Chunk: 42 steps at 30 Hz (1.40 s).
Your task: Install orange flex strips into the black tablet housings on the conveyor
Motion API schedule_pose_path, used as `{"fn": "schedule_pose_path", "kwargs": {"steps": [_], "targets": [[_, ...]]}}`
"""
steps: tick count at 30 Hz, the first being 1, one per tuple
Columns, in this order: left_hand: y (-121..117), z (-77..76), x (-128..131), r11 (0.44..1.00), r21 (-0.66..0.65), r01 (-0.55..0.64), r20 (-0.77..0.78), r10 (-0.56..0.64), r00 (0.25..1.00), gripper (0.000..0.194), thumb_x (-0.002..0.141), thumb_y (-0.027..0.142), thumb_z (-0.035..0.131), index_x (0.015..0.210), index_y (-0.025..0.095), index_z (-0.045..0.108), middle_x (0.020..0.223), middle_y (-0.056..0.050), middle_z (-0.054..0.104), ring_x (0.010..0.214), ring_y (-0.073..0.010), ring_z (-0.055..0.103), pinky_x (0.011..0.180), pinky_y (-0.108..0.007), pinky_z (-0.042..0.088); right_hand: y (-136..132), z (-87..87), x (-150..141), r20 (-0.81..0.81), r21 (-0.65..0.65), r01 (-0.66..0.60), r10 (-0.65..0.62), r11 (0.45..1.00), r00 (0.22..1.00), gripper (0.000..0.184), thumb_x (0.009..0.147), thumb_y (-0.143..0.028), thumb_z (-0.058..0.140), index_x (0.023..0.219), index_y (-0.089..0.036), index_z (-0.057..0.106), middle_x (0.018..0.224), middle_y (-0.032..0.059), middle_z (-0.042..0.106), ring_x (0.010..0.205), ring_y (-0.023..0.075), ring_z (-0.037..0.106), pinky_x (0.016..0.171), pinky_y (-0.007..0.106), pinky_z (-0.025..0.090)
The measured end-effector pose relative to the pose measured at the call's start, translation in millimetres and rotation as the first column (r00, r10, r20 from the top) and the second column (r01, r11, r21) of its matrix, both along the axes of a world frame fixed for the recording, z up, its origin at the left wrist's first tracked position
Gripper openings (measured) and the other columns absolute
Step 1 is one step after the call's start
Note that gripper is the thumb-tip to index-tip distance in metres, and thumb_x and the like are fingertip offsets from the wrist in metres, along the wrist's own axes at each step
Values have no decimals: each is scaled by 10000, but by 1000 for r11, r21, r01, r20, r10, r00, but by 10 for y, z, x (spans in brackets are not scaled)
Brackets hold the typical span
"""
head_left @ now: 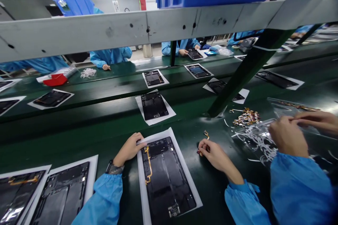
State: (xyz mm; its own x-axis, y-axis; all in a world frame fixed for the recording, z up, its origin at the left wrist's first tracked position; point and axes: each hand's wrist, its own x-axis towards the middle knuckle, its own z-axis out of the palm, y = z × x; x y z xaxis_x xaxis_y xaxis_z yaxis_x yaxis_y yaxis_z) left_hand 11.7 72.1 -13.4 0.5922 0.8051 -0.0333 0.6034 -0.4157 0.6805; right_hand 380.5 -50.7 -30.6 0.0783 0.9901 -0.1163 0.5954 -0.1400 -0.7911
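Observation:
A dark tablet chassis (169, 179) lies on a white sheet (144, 204) in front of me, with an orange flex cable (148, 163) laid along its left side. My left hand (129, 148) rests on the sheet's upper left corner, fingers curled at the chassis edge. To the right of the chassis, my right hand (212, 152) pinches a small orange flex cable (205, 135) just above the green mat.
A neighbour's hands (293, 132) at right work over clear bags (257, 140); loose orange cables (246, 116) lie beside them. More chassis on sheets sit at lower left (62, 193) and along the belt (154, 105). A grey beam (132, 30) and black strut (245, 74) cross overhead. Workers in blue sit opposite.

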Motion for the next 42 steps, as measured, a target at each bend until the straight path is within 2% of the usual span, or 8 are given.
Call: {"fn": "schedule_pose_path", "kwargs": {"steps": [6,9,11,14,17,30,37,42], "targets": [[-36,8,12,1000,23,-12,-5,12,1000,255,904,354,534,715,183,518,819,-26,555,822,-193,495,777,-319,380,-66,25,30,-94,79,84,-76,993,993,291,831,-474,527,786,-198,606,699,37,648,660,198,598,633,313,452],[-43,13,9,999,33,-24,-5,24,1000,247,904,349,534,722,182,521,821,-29,554,831,-196,498,770,-316,386,-154,226,485,185,317,334,-404,888,896,377,842,-546,481,714,-212,602,647,73,608,638,233,569,599,360,435],[-40,10,4,999,36,-20,-8,20,1000,247,907,353,530,729,181,528,825,-32,555,836,-198,500,770,-317,387,-209,444,978,265,366,345,-452,864,852,366,829,-525,507,608,-237,557,642,115,585,730,287,566,661,420,420],[-23,-2,-3,1000,26,-10,-15,10,1000,253,911,364,522,734,183,535,829,-35,554,847,-205,500,778,-321,387,-259,704,1702,462,445,218,-431,869,775,410,845,-437,402,466,-292,354,560,138,471,801,341,529,763,509,367],[-9,-13,-6,1000,21,-3,-15,3,1000,250,910,366,526,739,183,534,840,-36,551,860,-209,500,784,-321,385,-280,734,2081,677,433,29,-346,901,650,386,859,-362,330,478,-300,301,569,143,439,826,356,504,815,544,331],[-15,-45,-15,999,45,-14,7,13,1000,274,907,403,523,737,189,537,838,-41,567,855,-214,501,784,-329,397,-333,604,2015,897,302,-100,-247,948,367,441,917,-197,241,549,-246,480,699,178,570,867,352,531,776,512,358],[-21,-28,0,999,43,-19,-16,19,1000,285,907,414,507,738,187,540,833,-46,564,855,-217,503,788,-338,401,-367,662,2064,831,390,-99,-304,915,466,503,936,-354,119,525,-280,400,653,175,522,817,347,507,754,527,332],[-27,-25,-1,998,65,-20,-18,21,1000,265,910,384,518,745,180,551,845,-47,566,854,-212,507,790,-338,405,-355,620,1348,505,520,96,-396,849,767,433,881,-552,277,551,-288,368,570,84,457,686,271,486,675,433,344]]}}
